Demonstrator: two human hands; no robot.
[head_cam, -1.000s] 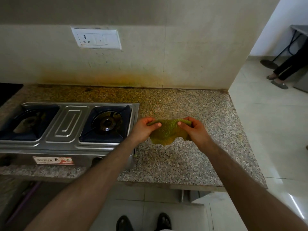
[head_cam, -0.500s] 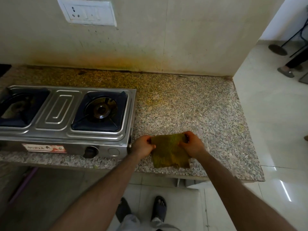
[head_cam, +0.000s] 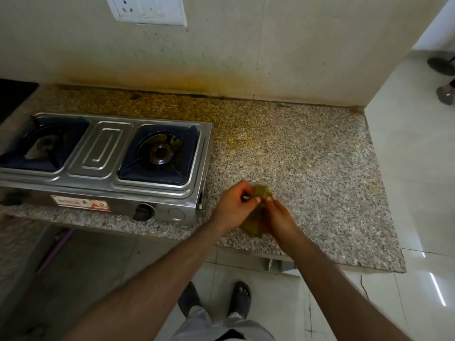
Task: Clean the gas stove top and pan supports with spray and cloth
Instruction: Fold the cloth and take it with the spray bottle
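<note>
A: What is seen around the hands from the head view?

B: A steel two-burner stove [head_cam: 105,163] is set on the granite counter [head_cam: 307,168] at 9 o'clock of the hands, just beside them. A black knob [head_cam: 144,211] is mounted on its front. A white switch plate [head_cam: 147,9] is fixed to the stained wall [head_cam: 246,52] at 12 o'clock.

A: And the hands?

B: A green cloth [head_cam: 256,212] is bunched over the counter's front part. It is pinched at the top by the curled fingers of the left hand [head_cam: 234,203], and gripped lower down by the right hand [head_cam: 278,217]. The hands are nearly touching.

A: Edges and open room?

B: Bare granite is left from 12 to 3 o'clock. The counter's front edge is met just at 6 o'clock, its right edge at 3 o'clock, with tiled floor [head_cam: 418,168] beyond. Sandalled feet [head_cam: 240,297] are seen below.
</note>
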